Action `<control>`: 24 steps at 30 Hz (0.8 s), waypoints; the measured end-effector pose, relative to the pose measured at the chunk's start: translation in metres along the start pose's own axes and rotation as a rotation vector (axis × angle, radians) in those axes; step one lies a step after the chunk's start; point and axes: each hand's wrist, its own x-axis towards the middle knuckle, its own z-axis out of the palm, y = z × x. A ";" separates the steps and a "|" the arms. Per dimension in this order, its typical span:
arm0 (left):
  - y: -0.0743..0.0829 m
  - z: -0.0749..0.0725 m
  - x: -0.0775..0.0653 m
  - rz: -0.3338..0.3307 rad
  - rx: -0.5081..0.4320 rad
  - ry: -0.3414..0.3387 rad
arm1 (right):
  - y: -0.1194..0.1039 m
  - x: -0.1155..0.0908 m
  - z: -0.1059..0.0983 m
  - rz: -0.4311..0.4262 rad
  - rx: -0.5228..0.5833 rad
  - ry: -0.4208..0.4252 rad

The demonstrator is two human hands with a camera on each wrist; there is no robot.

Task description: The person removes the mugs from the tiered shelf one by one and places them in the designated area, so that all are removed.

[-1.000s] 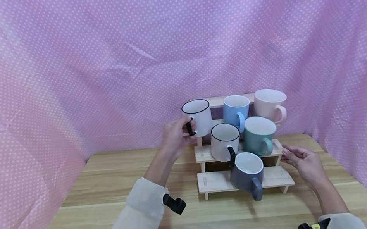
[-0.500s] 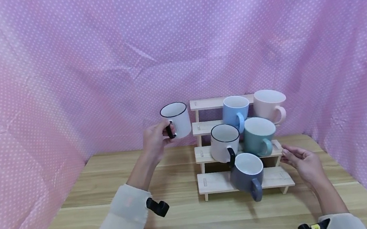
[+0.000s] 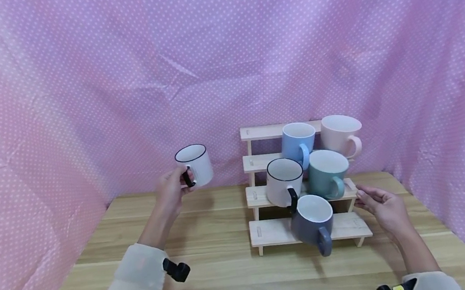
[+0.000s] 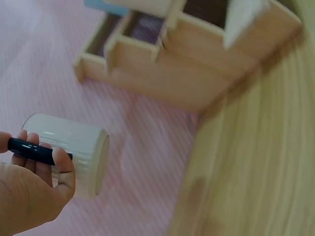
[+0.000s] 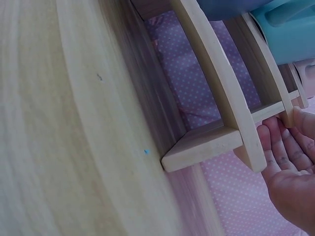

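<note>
My left hand (image 3: pixel 169 193) holds a white enamel-style mug (image 3: pixel 202 170) with a black rim by its black handle (image 4: pixel 32 151), up off the table and left of a stepped wooden rack (image 3: pixel 269 232). In the left wrist view the fingers curl round that handle. On the right, my right hand (image 3: pixel 386 210) pinches the end of a rack shelf between thumb and fingers; the right wrist view shows the thumb on the board's edge (image 5: pixel 288 105). The rack carries a blue mug (image 3: pixel 294 142), a pink mug (image 3: pixel 338 132), a green mug (image 3: pixel 323 172), another black-rimmed white mug (image 3: pixel 279 190) and a grey mug (image 3: pixel 311 225).
The rack stands on a wood-grain table (image 3: pixel 224 275) towards its right side. Pink polka-dot cloth (image 3: pixel 186 72) hangs behind and on both sides. The grey mug's handle (image 3: pixel 324 242) juts past the front of the lowest shelf.
My left hand has carried the black-rimmed white mug left, away from the rack's upper left, and slightly lower at the end. The right hand stays at the shelf end.
</note>
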 end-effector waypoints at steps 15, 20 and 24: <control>-0.028 -0.075 0.016 0.025 0.051 0.238 | 0.003 0.002 0.001 0.004 0.015 0.020; -0.038 -0.101 0.019 0.019 0.053 0.290 | 0.003 0.002 0.001 0.007 0.014 0.023; -0.045 -0.121 0.019 0.012 0.088 0.315 | 0.001 0.002 0.002 0.005 0.002 0.022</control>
